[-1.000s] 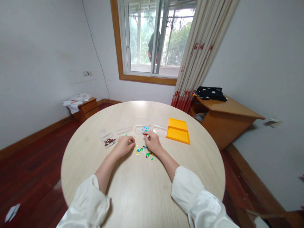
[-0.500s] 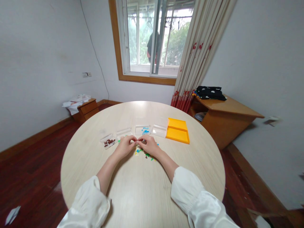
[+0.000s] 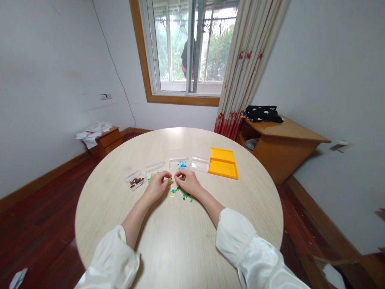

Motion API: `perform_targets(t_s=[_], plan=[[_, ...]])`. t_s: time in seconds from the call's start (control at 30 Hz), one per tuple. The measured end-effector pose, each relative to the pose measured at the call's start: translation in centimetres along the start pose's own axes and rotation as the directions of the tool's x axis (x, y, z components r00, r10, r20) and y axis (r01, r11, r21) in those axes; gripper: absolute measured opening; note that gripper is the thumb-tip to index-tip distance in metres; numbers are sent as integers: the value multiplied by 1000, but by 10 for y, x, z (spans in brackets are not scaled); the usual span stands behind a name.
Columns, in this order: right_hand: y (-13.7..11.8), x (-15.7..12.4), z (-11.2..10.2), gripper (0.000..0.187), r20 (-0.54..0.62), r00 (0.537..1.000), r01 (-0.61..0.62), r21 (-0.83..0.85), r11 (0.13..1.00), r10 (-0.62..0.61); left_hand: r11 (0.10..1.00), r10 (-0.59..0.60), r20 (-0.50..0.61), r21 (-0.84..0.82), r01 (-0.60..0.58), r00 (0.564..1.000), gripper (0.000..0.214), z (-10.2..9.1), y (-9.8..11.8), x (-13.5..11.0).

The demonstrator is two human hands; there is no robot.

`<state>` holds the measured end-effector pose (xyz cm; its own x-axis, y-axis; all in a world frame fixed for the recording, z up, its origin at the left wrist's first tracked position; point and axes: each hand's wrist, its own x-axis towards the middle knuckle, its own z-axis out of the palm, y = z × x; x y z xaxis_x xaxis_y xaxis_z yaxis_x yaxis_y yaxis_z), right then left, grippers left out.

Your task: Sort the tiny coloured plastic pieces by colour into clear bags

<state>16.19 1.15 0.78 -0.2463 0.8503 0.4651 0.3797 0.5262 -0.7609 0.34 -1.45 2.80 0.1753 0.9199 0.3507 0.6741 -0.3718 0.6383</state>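
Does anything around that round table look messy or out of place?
Small coloured pieces lie scattered on the table, outside the clear trays. Papers sit heaped on the low cabinet, and a paper scrap lies on the floor.

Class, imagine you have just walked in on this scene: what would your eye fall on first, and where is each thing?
The bright yellow tray stands out on the far right side of the round table, at the end of a row of clear boxes. Next come the left hand and right hand, fingertips nearly meeting mid-table over a scatter of small coloured pieces.
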Motion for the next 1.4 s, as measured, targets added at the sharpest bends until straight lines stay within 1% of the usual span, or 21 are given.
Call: perform_targets(t_s=[0.2,0.27,0.47,0.63,0.9,1.13,1.3,1.4], plan=[[10,3,-3,7,-119,990,-71,85,994,81,1000,-5,-15,13,5,1000,15,1,-1,1],[13,5,-4,7,-149,987,-57,72,996,68,1000,-13,-5,22,13,1000,14,1,-1,1],[16,8,-7,16,-220,975,-23,62,998,36,1000,-18,0,22,18,1000,19,0,-1,1],[17,9,-10,15,-235,971,-32,39,999,40,999,-34,-4,42,35,999,23,-1,-1,1],[18,9,-11,14,-267,960,-67,69,995,83,997,-58,-10,59,58,998,22,-1,-3,1],[22,10,-13,16,-283,951,-98,105,990,124,997,-52,-3,58,52,999,20,-2,-2,0],[29,13,-12,16,-304,946,-89,95,991,114,996,-55,11,72,54,998,19,-3,-1,0],[35,16,-10,20,-324,938,-96,107,990,126,993,-54,16,105,52,998,17,-2,-1,0]])
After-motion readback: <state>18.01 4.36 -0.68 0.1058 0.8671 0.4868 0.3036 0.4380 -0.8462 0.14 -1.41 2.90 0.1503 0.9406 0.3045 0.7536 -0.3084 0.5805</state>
